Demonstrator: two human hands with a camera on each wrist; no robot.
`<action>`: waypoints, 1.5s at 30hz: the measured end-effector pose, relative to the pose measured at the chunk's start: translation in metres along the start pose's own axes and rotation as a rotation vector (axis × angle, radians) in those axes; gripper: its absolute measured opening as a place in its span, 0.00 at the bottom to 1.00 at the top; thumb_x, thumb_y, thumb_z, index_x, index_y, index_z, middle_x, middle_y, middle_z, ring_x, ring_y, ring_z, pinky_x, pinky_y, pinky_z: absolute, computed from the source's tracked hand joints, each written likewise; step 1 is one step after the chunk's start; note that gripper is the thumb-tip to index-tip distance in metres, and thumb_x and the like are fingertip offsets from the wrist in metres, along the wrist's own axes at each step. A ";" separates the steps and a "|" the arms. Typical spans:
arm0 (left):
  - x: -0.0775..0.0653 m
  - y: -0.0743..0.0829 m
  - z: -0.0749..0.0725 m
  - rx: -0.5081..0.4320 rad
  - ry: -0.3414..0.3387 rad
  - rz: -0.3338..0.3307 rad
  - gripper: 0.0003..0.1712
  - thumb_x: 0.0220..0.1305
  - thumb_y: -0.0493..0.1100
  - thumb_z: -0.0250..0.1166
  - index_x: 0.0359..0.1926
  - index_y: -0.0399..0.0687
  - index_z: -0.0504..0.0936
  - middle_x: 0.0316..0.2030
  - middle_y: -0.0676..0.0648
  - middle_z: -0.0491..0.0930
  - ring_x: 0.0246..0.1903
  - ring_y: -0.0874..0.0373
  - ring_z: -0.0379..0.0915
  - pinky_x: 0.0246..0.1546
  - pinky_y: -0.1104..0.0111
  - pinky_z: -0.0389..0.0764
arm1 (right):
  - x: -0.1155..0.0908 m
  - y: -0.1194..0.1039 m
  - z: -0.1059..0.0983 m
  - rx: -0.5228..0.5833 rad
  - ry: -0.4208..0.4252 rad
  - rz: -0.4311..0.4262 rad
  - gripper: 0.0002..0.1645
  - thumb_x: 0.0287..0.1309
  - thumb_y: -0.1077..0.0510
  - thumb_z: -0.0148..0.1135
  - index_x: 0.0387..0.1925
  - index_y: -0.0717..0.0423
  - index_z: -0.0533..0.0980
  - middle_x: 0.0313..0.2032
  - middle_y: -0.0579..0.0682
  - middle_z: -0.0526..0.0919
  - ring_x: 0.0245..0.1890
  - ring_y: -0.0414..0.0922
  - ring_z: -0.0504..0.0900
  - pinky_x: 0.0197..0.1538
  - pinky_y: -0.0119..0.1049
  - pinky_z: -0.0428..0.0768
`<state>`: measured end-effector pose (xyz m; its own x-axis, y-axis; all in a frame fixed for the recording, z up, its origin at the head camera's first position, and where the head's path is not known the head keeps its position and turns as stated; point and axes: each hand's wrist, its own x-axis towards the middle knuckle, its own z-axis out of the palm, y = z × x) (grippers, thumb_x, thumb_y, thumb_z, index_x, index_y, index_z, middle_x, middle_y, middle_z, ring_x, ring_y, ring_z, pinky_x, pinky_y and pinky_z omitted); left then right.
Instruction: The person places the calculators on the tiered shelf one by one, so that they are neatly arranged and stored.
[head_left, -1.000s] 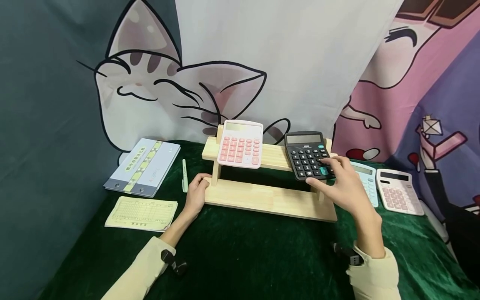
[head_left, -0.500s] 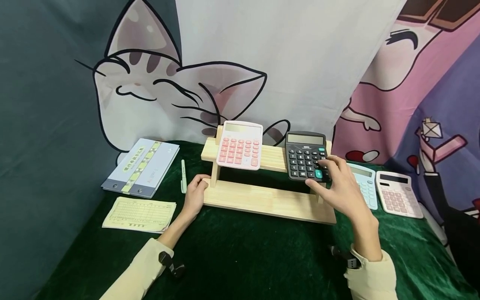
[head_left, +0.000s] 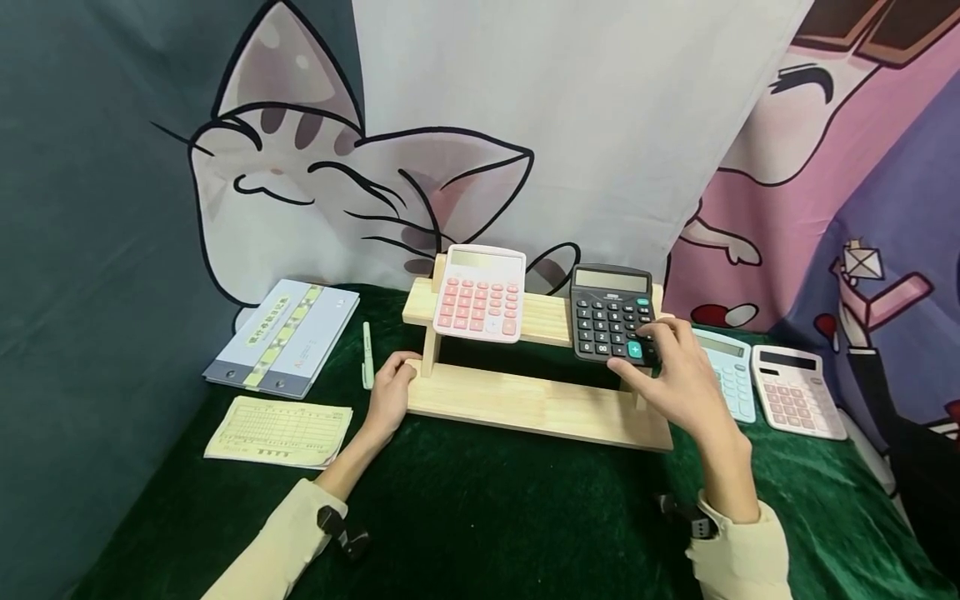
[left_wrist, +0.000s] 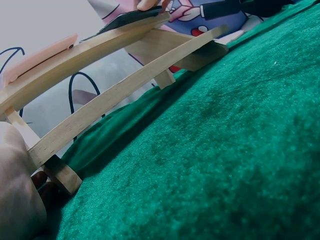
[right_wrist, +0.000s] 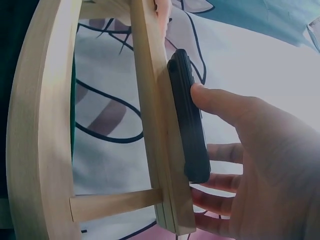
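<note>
In the head view a wooden two-tier rack [head_left: 540,402] stands at the middle of the green cloth. My left hand [head_left: 390,395] grips the left end of its lower board. On the upper tier lean a white calculator with pink keys [head_left: 480,293], at the left, and a black calculator [head_left: 612,312], at the right. My right hand [head_left: 686,379] holds the black calculator by its lower right corner, thumb at the bottom edge and fingers at the right side. In the right wrist view the thumb [right_wrist: 220,102] touches the black calculator [right_wrist: 187,117], seen edge-on.
Right of the rack lie a light blue calculator [head_left: 726,373], partly behind my right hand, and a white-and-pink calculator [head_left: 799,392]. At the left are a blue-grey notebook [head_left: 285,336], a yellow form pad [head_left: 279,431] and a pale green pen [head_left: 367,357]. A printed curtain hangs behind.
The black calculator has turned from a slight tilt to nearly straight on the upper tier. My right hand moved slightly left and down with it. The left hand stays on the rack.
</note>
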<state>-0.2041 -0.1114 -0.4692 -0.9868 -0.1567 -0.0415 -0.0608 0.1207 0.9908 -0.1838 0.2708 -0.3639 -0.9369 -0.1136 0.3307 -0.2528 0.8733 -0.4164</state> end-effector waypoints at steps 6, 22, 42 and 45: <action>0.007 -0.019 -0.001 -0.001 0.021 0.013 0.17 0.67 0.36 0.49 0.52 0.39 0.79 0.53 0.38 0.76 0.48 0.48 0.68 0.51 0.64 0.64 | -0.001 -0.005 0.004 -0.062 0.022 0.015 0.36 0.55 0.34 0.67 0.52 0.57 0.74 0.56 0.63 0.69 0.51 0.61 0.69 0.48 0.61 0.67; -0.017 0.020 -0.003 0.014 0.002 0.017 0.17 0.67 0.33 0.48 0.52 0.32 0.77 0.51 0.34 0.76 0.45 0.49 0.69 0.48 0.66 0.65 | -0.007 0.002 -0.007 0.054 -0.034 -0.002 0.31 0.61 0.41 0.66 0.56 0.57 0.74 0.53 0.64 0.67 0.45 0.56 0.70 0.45 0.52 0.68; -0.016 0.023 0.000 0.018 0.009 0.023 0.18 0.66 0.32 0.48 0.52 0.32 0.77 0.52 0.34 0.76 0.46 0.49 0.69 0.49 0.66 0.65 | -0.023 0.152 -0.002 0.005 0.027 0.652 0.49 0.64 0.35 0.52 0.69 0.70 0.57 0.64 0.82 0.55 0.64 0.76 0.53 0.61 0.67 0.55; -0.017 0.024 0.001 0.016 0.012 0.017 0.17 0.66 0.32 0.48 0.52 0.32 0.77 0.52 0.34 0.76 0.46 0.49 0.70 0.49 0.66 0.65 | -0.025 0.160 0.003 -0.030 -0.140 0.730 0.61 0.62 0.28 0.51 0.72 0.72 0.45 0.64 0.85 0.47 0.64 0.78 0.48 0.62 0.70 0.52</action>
<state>-0.1891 -0.1048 -0.4449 -0.9858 -0.1661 -0.0231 -0.0467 0.1392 0.9892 -0.2015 0.4118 -0.4417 -0.8864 0.4433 -0.1331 0.4509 0.7621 -0.4645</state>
